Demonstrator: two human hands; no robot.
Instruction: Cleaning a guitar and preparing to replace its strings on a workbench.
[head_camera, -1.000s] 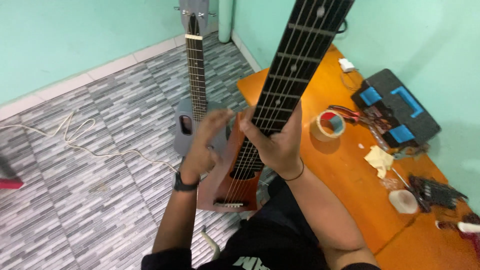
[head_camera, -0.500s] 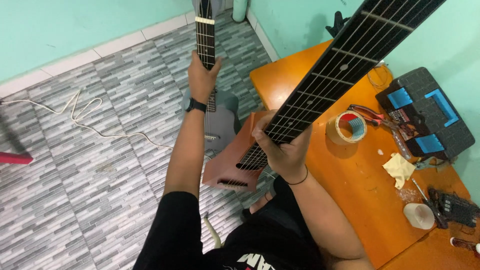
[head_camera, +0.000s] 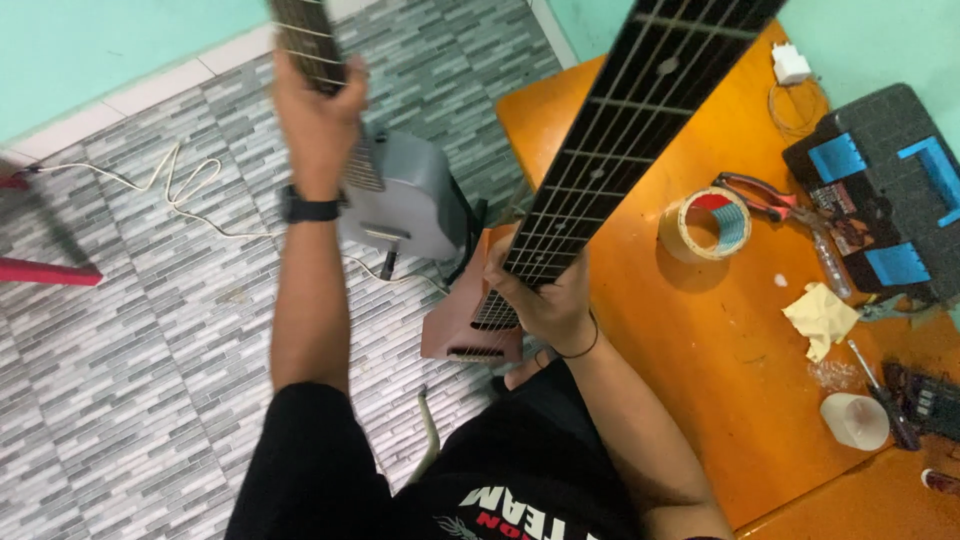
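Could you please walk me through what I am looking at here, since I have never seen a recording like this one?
There is no machine: a person wears a camera on the head, so the picture looks down over their chest and arms. The left hand is raised with its grip closed round the neck of a grey guitar, which hangs over the tiled floor. The right hand closes round the neck of a reddish-brown guitar, whose dark fretboard points up towards the camera. On the right is an orange table. On it lie a roll of tape, red-handled pliers, a dark toolbox with blue latches, a crumpled yellowish paper, a small white cup and a white plug. A pale cable runs across the floor.
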